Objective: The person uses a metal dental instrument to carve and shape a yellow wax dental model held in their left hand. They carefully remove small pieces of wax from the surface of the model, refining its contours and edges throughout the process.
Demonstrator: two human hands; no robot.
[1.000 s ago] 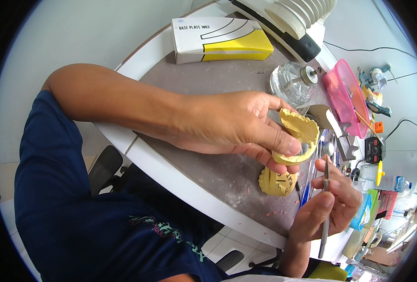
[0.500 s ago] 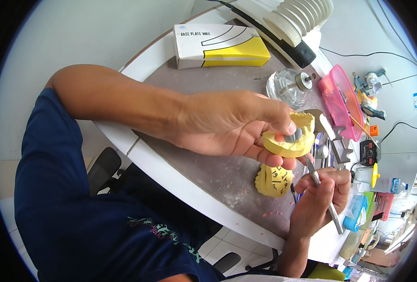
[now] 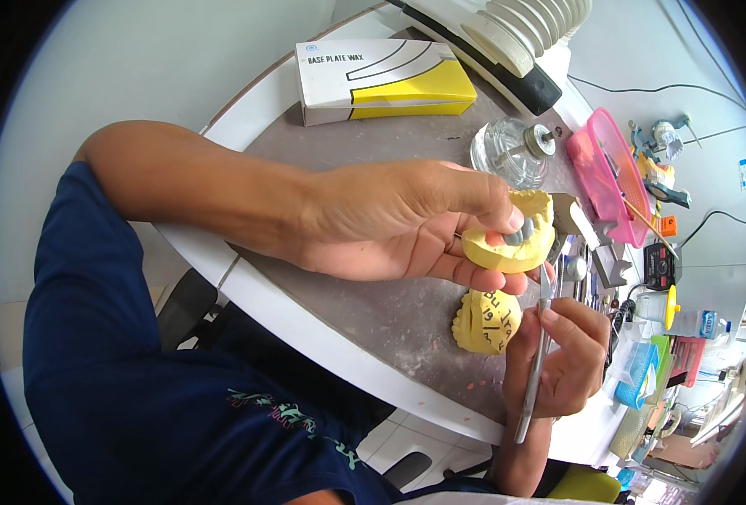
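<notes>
My left hand (image 3: 415, 215) grips a yellow dental cast (image 3: 507, 252), thumb on top and fingers beneath. Beside the thumb tip, grey tooth-shaped pieces (image 3: 521, 233) sit on the cast. In my right hand (image 3: 568, 358) is a slim metal carving knife (image 3: 533, 379), held like a pen. Its blade points up at the cast's near edge; whether it touches I cannot tell. Below the held cast, a second yellow dental cast (image 3: 484, 322) with dark handwriting lies on the table.
A white and yellow box (image 3: 385, 80) lies on the grey tabletop (image 3: 339, 135). Nearby stand a glass spirit burner (image 3: 512, 156) and a pink basket (image 3: 604, 172). A white ribbed hose (image 3: 528, 29) is behind them. Metal tools, a blue basket (image 3: 638, 374) and a bottle (image 3: 697, 324) crowd the right.
The knife has swung from slanting down to the right to nearly upright, its handle end now lower left. My right hand has turned with it. The held cast has shifted slightly left and up.
</notes>
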